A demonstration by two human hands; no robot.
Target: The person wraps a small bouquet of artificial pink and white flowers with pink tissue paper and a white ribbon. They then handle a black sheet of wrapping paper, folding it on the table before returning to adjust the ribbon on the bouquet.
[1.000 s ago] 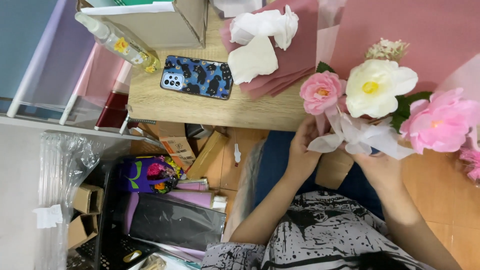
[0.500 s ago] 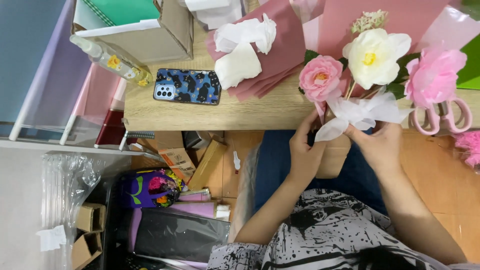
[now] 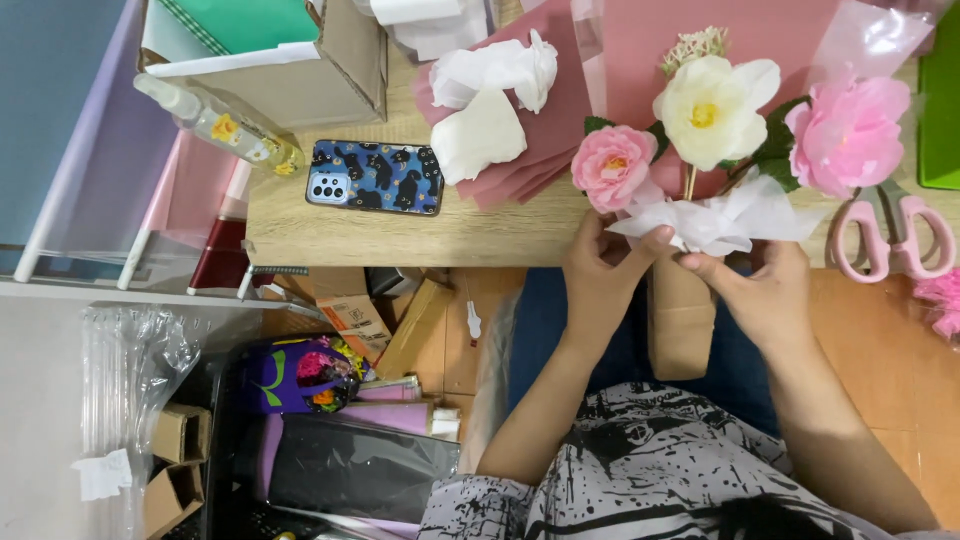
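Matt wood tabletop, glossy plastic phone case, thin crinkly white wrap, cloth-look fake flowers.

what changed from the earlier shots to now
Both hands, left and right, kept hold of the white ribbon on the flower bunch, which shifted from right of the phone toward the middle. The pink scissors came into view. Phone and tissues stayed put.
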